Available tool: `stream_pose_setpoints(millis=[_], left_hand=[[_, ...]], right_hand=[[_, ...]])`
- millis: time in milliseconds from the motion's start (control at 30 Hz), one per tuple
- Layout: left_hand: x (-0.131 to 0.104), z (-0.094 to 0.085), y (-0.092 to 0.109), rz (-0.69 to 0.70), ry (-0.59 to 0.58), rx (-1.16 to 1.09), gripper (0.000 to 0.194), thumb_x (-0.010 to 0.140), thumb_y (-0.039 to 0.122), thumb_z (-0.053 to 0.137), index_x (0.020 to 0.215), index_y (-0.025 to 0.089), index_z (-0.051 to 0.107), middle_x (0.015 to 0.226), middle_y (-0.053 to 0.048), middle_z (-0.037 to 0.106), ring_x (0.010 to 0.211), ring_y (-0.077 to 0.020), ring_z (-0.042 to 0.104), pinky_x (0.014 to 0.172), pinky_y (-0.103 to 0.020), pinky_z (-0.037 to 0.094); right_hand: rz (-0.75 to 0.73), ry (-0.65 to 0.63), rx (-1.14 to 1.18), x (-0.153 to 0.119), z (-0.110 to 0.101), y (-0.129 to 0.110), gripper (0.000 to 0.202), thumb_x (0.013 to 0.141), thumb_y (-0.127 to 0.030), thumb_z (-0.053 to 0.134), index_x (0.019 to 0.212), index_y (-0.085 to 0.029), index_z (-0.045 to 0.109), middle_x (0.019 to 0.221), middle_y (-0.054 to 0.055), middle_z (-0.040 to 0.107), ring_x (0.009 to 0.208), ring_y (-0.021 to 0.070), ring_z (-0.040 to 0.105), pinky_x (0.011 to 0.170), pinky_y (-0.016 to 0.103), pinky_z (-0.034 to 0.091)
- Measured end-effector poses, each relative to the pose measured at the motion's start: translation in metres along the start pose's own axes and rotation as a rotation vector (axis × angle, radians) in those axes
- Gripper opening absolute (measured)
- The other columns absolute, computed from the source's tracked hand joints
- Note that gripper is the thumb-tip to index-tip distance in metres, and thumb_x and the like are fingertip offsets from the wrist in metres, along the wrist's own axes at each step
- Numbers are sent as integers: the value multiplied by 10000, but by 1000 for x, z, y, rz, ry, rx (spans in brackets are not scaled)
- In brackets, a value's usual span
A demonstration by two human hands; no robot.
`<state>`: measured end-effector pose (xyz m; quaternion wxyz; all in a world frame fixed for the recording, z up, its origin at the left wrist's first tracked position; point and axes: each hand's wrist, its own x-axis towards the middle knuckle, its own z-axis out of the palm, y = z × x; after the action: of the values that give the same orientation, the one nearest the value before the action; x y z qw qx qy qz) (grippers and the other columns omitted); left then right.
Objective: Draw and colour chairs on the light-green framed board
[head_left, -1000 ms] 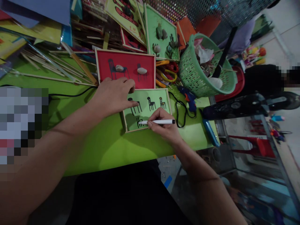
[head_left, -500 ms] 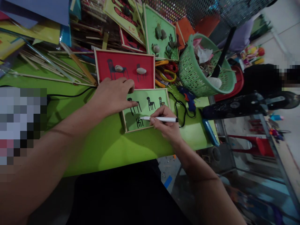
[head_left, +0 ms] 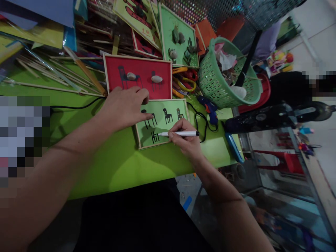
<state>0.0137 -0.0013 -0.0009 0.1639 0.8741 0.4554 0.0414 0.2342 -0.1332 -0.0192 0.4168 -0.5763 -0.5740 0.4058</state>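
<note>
My right hand [head_left: 186, 138] grips a white marker [head_left: 183, 133] with a black end. The marker's tip touches a small black chair drawing [head_left: 155, 137] low on a green framed panel [head_left: 168, 127]. Three more dark chair drawings run along the panel's upper part. My left hand [head_left: 126, 106] lies with fingers apart over the near edge of a red framed panel [head_left: 141, 85], its thumb resting on the green panel. Two pale stones, one of them a white stone [head_left: 156, 79], sit on chair drawings on the red panel.
Behind are more framed panels [head_left: 178, 35] with stones. To the right stand a green basket [head_left: 204, 85] of scraps, a blue glue gun [head_left: 210, 108] with a black cord, and several scissors [head_left: 187, 85]. Thin wooden sticks [head_left: 47, 73] lie at left on the green table [head_left: 105, 168].
The marker tip has moved slightly down along the small chair drawing, which shows a little more black line at its right. My left hand stays in place on the panels.
</note>
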Motion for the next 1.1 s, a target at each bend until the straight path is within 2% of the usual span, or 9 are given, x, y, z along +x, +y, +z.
stream_pose_setpoints(millis=[200,433,633,767,933,1100], left_hand=[[4,3,-2,-37,-15,-4,495,941,603,742,1259,242,628,1294,-123,719,1201,-381,685,1051,-476,472],[4,3,-2,-27,-19,7,513,955,618,723,1267,221,632,1297,-137,711,1197,-407,687,1028,-491,474],[-2,-3,2,-20,-16,-25,488,993,591,693,1296,211,652,1318,-130,710,1176,-360,663,1036,-506,464],[-2,-4,2,-5,-20,-7,477,1024,572,667,1301,185,639,1317,-149,714,1207,-375,664,1051,-498,470],[3,1,0,-13,-15,35,523,977,607,735,1277,191,633,1284,-147,716,1179,-394,694,1042,-494,487],[3,1,1,-16,-25,35,501,988,597,719,1283,203,626,1307,-142,712,1190,-390,691,1039,-486,486]], right_hand=[[-15,-3,-6,0,0,0,181,910,-321,771,841,-247,620,715,-41,598,608,123,455,564,283,351],[-8,6,-27,1,-1,2,183,917,-316,771,843,-245,620,734,-36,610,625,128,469,576,287,359],[-25,5,1,0,-1,2,153,916,-281,763,842,-241,635,727,-39,608,613,123,477,568,282,355],[-18,10,15,0,-1,2,158,911,-287,769,845,-239,634,724,-40,613,605,121,482,567,281,356],[-9,18,9,0,-1,2,164,908,-296,765,831,-238,633,712,-44,604,602,119,472,566,282,351],[-24,7,19,1,-1,3,164,912,-289,775,841,-240,636,721,-46,605,604,117,475,559,285,346]])
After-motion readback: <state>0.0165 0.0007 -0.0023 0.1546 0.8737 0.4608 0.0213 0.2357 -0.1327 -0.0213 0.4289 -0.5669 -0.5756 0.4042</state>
